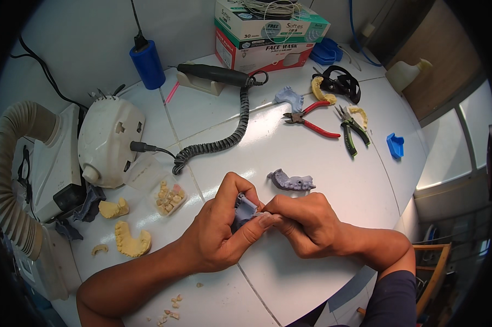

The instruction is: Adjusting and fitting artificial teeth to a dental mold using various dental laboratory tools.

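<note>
My left hand is wrapped round a blue-grey dental mould piece, thumb along its near side. My right hand is closed in a pinch against the right end of that piece, its fingertips meeting my left thumb. Something small and whitish shows between the fingertips; what it is I cannot make out. Just beyond my hands lies a second dental mould, purple-grey and curved, with tooth-shaped bumps.
Left of my arm are yellow plaster casts, a clear box of artificial teeth and a white motor unit. A coiled cord runs to a handpiece. Red-handled cutters and green-handled pliers lie far right.
</note>
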Action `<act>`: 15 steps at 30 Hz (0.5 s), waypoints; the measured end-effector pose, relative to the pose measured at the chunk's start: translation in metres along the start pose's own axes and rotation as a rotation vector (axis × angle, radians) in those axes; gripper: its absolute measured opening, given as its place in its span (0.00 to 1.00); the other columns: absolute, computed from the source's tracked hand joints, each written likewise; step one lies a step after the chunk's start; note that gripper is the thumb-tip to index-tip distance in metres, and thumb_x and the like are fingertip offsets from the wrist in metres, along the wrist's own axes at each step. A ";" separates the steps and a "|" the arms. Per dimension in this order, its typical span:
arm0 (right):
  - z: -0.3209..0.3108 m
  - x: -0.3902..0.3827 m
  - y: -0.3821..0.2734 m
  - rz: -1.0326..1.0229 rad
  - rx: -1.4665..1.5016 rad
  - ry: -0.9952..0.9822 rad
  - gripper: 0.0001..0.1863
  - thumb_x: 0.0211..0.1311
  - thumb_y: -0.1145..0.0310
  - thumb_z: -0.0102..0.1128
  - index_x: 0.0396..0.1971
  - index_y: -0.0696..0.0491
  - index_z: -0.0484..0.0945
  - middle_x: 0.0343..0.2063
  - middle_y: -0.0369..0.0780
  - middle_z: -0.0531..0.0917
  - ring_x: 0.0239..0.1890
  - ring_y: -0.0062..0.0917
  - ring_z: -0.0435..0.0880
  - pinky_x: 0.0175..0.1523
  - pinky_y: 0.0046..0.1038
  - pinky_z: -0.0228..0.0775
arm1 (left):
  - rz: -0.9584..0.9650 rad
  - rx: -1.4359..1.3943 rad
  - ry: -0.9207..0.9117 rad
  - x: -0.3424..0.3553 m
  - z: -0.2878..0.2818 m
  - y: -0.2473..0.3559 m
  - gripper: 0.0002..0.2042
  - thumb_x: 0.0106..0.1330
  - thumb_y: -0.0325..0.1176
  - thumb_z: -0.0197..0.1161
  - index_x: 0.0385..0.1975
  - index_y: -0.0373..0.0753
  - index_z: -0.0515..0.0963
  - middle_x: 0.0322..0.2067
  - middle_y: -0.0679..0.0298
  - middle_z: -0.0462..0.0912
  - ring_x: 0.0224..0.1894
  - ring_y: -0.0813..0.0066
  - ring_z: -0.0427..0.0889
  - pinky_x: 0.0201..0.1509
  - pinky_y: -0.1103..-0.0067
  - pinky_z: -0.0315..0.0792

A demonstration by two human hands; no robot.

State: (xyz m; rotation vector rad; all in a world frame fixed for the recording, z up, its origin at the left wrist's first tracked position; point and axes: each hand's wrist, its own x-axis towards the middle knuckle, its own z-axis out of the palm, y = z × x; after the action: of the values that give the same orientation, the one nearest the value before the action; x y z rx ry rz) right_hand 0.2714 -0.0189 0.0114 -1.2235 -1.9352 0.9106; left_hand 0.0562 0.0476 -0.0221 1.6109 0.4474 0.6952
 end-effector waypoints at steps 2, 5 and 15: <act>0.001 0.000 0.001 0.002 0.003 0.001 0.01 0.71 0.77 0.60 0.39 0.56 0.79 0.16 0.42 0.78 0.17 0.38 0.81 0.26 0.35 0.69 | -0.003 -0.010 -0.001 0.000 0.001 0.001 0.16 0.79 0.36 0.65 0.49 0.38 0.63 0.28 0.66 0.77 0.27 0.83 0.73 0.31 0.81 0.66; 0.000 -0.001 0.000 0.014 0.008 -0.003 0.02 0.70 0.78 0.60 0.39 0.56 0.78 0.16 0.42 0.78 0.17 0.38 0.81 0.26 0.35 0.69 | 0.004 -0.008 -0.005 0.000 0.001 0.000 0.16 0.79 0.36 0.65 0.49 0.38 0.63 0.28 0.66 0.76 0.27 0.83 0.73 0.31 0.81 0.66; -0.001 -0.001 -0.002 0.034 0.003 -0.019 0.02 0.67 0.79 0.60 0.37 0.56 0.78 0.16 0.43 0.77 0.17 0.39 0.81 0.26 0.35 0.70 | 0.006 0.000 -0.007 -0.001 0.001 -0.003 0.16 0.79 0.37 0.66 0.48 0.38 0.64 0.26 0.67 0.75 0.25 0.82 0.72 0.30 0.81 0.65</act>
State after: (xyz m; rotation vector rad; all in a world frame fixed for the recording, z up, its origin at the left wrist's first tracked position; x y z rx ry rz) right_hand 0.2717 -0.0199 0.0131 -1.2533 -1.9326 0.9461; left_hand 0.0568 0.0469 -0.0248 1.6143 0.4377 0.6938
